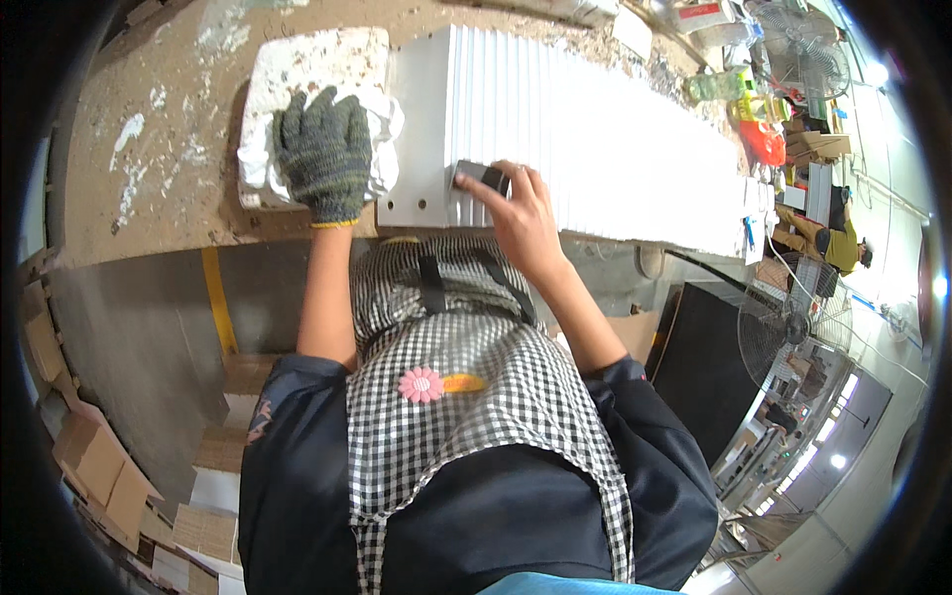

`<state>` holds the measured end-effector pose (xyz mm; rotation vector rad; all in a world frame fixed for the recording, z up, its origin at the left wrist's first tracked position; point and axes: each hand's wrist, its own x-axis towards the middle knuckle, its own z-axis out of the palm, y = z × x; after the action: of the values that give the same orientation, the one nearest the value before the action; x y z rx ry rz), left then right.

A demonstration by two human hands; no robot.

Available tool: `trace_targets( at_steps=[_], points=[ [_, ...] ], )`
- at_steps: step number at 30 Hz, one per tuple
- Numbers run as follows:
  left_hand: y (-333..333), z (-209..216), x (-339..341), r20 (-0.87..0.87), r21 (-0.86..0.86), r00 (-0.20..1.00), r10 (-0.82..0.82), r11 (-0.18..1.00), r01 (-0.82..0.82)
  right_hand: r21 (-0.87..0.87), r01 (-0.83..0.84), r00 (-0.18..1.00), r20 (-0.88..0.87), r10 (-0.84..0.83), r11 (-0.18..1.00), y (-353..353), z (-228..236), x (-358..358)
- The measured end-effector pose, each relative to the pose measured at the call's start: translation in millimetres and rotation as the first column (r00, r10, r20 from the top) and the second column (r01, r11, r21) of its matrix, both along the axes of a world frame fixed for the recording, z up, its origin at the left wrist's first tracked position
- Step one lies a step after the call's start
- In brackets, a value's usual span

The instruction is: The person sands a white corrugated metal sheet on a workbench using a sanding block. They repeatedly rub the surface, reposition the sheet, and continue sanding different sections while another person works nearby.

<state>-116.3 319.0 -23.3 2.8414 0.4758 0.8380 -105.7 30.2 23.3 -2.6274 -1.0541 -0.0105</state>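
A long white fluted panel (595, 129) lies on the workbench (169, 119), running from the middle to the far right. My right hand (521, 218), bare, presses a small dark sanding block (484, 178) against the panel's near left end. My left hand (325, 154) wears a grey knitted glove and rests on a crumpled white cloth (382, 134) that lies over a white foam block (307, 64) just left of the panel.
The brown workbench is dusty with white paint smears. Bottles and a red object (762, 139) crowd the far right end. A standing fan (783, 332) and a dark board (699, 367) are at the right. Cardboard boxes (99, 466) sit on the floor at the left.
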Motion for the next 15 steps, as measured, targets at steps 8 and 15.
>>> trace_targets(
  at_steps=[8, 15],
  points=[
    [-8, 16, 6, 0.138, -0.022, 0.990, -0.033, 0.999, 0.037, 0.105, 0.109, 0.955, 0.265, -0.134, 0.988, 74, -52, 212],
    [0, 0, 3, 0.108, -0.033, 0.993, -0.044, 0.998, 0.048, 0.112, -0.003, 0.976, 0.216, -0.022, 0.994, 97, -48, 208]
  ],
)
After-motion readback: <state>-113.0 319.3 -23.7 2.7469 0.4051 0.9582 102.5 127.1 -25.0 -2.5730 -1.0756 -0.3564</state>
